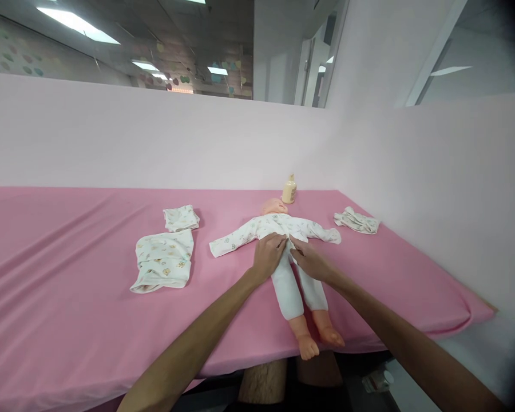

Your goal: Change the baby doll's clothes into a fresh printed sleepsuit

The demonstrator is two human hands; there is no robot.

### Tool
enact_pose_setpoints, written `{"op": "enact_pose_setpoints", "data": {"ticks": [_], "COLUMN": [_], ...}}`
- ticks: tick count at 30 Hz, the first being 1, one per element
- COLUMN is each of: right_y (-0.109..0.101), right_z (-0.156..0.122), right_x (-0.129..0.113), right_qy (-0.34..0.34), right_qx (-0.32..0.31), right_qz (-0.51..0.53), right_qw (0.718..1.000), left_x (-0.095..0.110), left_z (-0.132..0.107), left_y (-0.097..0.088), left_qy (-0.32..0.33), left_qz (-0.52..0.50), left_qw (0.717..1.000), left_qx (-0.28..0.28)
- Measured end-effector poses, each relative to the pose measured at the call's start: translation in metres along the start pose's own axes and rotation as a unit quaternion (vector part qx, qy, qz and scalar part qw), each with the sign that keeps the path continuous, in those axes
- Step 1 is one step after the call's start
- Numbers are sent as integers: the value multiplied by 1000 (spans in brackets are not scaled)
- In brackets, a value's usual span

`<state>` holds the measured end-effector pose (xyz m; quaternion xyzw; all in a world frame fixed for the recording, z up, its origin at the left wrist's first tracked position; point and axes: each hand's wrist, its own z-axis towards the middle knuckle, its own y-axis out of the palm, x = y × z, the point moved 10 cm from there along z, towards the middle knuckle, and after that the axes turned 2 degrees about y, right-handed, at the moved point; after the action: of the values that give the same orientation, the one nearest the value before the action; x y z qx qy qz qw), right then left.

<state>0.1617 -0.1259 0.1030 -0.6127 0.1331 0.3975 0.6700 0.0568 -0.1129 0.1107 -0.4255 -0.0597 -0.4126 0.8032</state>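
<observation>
A baby doll [309,347] lies on its back, head toward the wall and bare feet at the table's near edge. It wears a white patterned long-sleeved top [232,236] and pale trousers [286,289]. My left hand [269,255] is closed at the front of the top, around the doll's belly. Opposite it, my right hand [311,258] pinches at the same spot, its fingertips close to the left ones. Both seem to grip the edges of the top; the exact bit between the fingers is too small to make out.
Folded patterned baby clothes [165,260] and a smaller folded cloth [181,218] lie to the left. A cream pump bottle [289,190] stands beyond the doll's head. Crumpled white cloth [356,221] rests at the right. Walls border the pink-covered table [90,320] behind and to the right.
</observation>
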Motion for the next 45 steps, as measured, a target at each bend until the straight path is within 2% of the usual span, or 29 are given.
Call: {"op": "enact_pose_setpoints", "data": {"ticks": [4, 9, 17, 22, 30, 36, 45], "right_y": [7, 18, 16, 19, 21, 24, 29], "right_z": [-4, -8, -6, -8, -9, -9, -8], "right_x": [-8, -15, -19, -21, -25, -24, -22], "right_qy": [-20, -50, -60, -85, -118, -112, -115], "right_qx": [25, 45, 76, 82, 118, 119, 110], "right_qz": [-78, -192, -274, -286, -297, -301, -308], "right_qw": [996, 979, 957, 951, 940, 940, 938], "left_x": [-5, -5, -4, -8, -11, -15, -2], "left_z": [-1, -1, 3, 5, 10, 10, 12], "left_y": [-3, -7, -5, -2, -2, -3, 1], "left_qy": [-32, -49, -64, -107, -115, -129, -81], "left_qz": [-51, -94, -96, -166, -149, -168, -64], "left_qw": [998, 994, 993, 980, 980, 976, 990], "left_qx": [16, 30, 0, -23, -65, -59, -94]}}
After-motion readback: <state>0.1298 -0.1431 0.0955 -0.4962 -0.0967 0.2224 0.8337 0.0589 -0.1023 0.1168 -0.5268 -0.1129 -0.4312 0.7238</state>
